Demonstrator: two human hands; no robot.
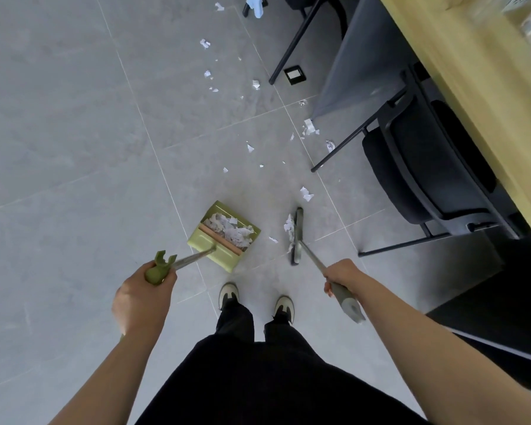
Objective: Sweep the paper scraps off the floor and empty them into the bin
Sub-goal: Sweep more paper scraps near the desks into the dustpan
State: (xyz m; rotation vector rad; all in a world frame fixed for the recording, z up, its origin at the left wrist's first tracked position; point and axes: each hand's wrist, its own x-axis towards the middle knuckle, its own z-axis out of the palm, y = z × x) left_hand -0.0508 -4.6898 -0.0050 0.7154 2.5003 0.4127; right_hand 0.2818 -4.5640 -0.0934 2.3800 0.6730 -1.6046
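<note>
While the left hand (147, 289) is wrapped around the green grip of the dustpan handle (193, 258) and the right hand (344, 277) is wrapped around the grey broom handle (314, 260), both with fingers curled fully round, the work looks to me only partly done; the green dustpan (224, 236) stands on the floor just below the centre of the frame and already holds a heap of paper scraps (230, 230); the broom head (298, 237) is to the right of it, apart from it, with one scrap (288, 225) lying against its bristles and a small one (273, 239) between broom and pan.

Many loose scraps (309, 127) are spread from the centre toward the upper middle of the frame, some close to the chair legs (337, 151) at the right; no bin is in view.

I judge several risks; a fast stroke may throw light paper past the pan's mouth; if the pan is tilted or lifted carelessly, the heap can slide out again; the broom may catch on the chair legs, and scraps under the black chair (417, 167) may be missed.
</note>
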